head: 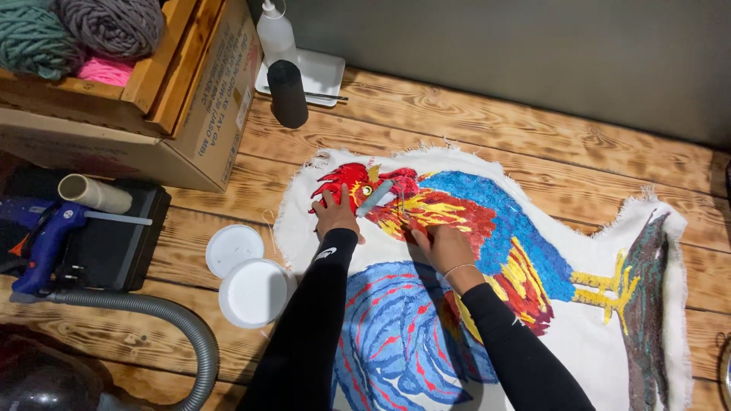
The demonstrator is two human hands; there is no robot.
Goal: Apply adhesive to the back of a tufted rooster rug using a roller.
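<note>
Left hand point(335, 213) presses flat, fingers spread, on rooster rug point(487, 251); right hand point(442, 243) fingers grasp a brush point(375, 198).

A craft workshop: yarn balls point(76, 34), glue gun point(42, 236), tufted rooster rug point(487, 251) on plank floor point(533, 137).

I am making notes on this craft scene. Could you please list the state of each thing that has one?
Rooster rug: lying flat on the wooden floor.
Left hand: pressed flat on the red comb.
Right hand: resting on the neck.
White tub: open.
Round lid: off, beside the tub.
Glue gun: lying down.
</note>
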